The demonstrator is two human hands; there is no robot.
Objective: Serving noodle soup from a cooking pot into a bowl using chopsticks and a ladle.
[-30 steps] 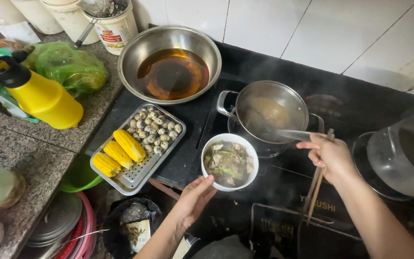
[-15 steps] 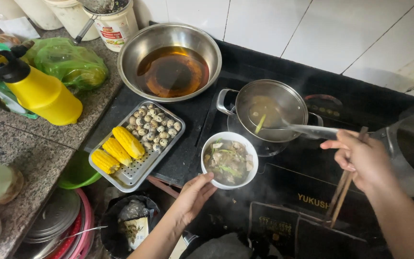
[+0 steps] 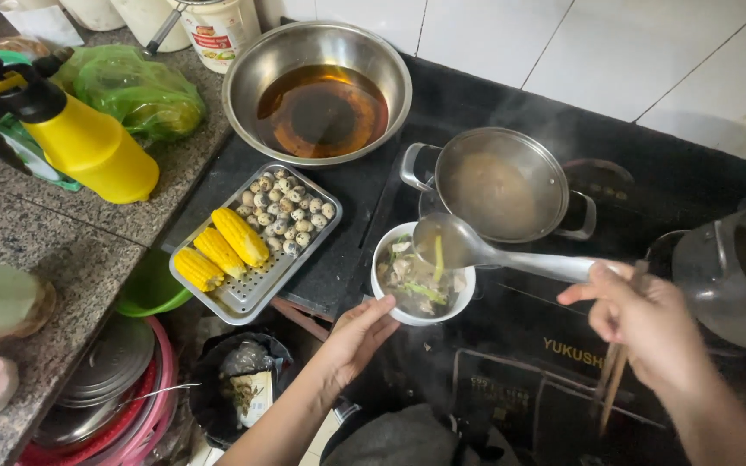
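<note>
Your right hand (image 3: 645,324) grips the handle of a metal ladle (image 3: 464,246) and, in the same closed fist, a pair of wooden chopsticks (image 3: 612,384) that point down toward you. The ladle bowl hangs directly over the white bowl (image 3: 420,276), tilted toward it, with a green strip of vegetable at its lip.

Your left hand (image 3: 356,336) lies open, fingers loosely spread, its fingertips at the near left rim of the white bowl. Whether they actually press the rim cannot be told.

The white bowl stands on the black cooktop (image 3: 520,362), near the middle of the scene. It holds pale pieces of food, greens and broth. Just beyond it, on the far side, sits a steel pot (image 3: 498,185) with two side handles, filled with cloudy liquid and giving off steam.

To the left of the bowl, a perforated metal tray (image 3: 248,298) carries three pieces of yellow corn (image 3: 218,246) at its near end and speckled quail eggs (image 3: 287,211) at its far end. Far left of the pot, a wide steel basin (image 3: 317,91) holds dark brown liquid.

On the granite counter (image 3: 53,259) at left stand a yellow spray bottle (image 3: 71,138) and a green plastic bag (image 3: 135,91). A further steel vessel (image 3: 744,276) sits at the right edge.
</note>
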